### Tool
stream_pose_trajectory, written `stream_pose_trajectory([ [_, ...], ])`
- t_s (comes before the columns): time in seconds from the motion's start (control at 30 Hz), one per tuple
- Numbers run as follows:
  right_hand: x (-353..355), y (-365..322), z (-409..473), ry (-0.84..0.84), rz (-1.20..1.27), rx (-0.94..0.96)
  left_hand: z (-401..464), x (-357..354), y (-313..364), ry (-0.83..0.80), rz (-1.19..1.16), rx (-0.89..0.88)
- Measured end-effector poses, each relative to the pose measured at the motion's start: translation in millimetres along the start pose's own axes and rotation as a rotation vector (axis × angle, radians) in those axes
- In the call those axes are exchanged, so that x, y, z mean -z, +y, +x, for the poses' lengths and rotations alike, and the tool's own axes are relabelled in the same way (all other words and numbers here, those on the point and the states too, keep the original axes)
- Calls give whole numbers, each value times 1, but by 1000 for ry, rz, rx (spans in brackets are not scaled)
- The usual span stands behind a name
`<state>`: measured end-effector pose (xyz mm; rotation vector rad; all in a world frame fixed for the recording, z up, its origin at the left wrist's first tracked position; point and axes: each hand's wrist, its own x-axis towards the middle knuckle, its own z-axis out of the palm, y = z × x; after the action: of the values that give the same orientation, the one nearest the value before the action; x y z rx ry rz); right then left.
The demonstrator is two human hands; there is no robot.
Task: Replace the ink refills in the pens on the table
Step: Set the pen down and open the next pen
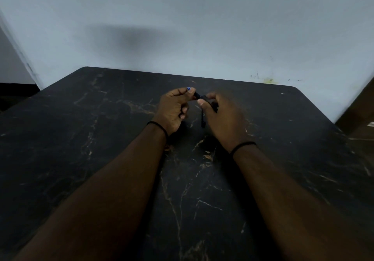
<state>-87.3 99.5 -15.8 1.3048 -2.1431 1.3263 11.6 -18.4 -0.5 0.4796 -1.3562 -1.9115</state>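
- Black pen (197, 95) sits between the two grips, held up over the dark marbled surface (101, 139).
- Left hand (174, 107) pinches one end, thumb and forefinger closed on it; a blue bit shows at that fingertip.
- Right hand (220, 115) curls round the other end.
- A dark thin piece (203, 120) hangs just below the right grip; what it is, I cannot tell.
- Judging by this, the pen is being twisted apart or joined; next calls for a steady, straight pull or turn.

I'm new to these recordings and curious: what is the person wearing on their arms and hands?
Both forearms are bare, with no sleeves in view. A thin black band circles the left wrist, and a similar thin black band circles the right wrist. The left hand and right hand wear no gloves.
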Motion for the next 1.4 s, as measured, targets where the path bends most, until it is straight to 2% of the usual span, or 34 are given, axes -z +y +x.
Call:
stream_pose_trajectory([
  [0.23, -1, 7, -1, 28, -45, -10, -4, -2, 3, 15, -6, -3],
  [0.37, 2, 1, -2, 54, -63, 47, -3, 0, 2, 9, -13, -2],
  [0.5, 3, 0, -3, 29, 33, -39, -1, 3, -1, -7, -11, -11],
  [0.77, 7, -5, -4, 40, -102, 21, 0, 3, -1, -8, -10, -6],
  [0.9, 4, -2, -3, 9, 63, -48, 0, 3, -1, -12, -11, -4],
  [1.17, 4, -1, -2, 36, 11, 10, 4, 2, -3, 5, -4, -4],
  [1.3, 2, -2, -2, -8, 86, -59, 5, 4, -4, 4, -27, 4],
  [1.4, 3, -1, -1, -34, 48, -76, 4, 3, -3, 20, -45, 8],
])
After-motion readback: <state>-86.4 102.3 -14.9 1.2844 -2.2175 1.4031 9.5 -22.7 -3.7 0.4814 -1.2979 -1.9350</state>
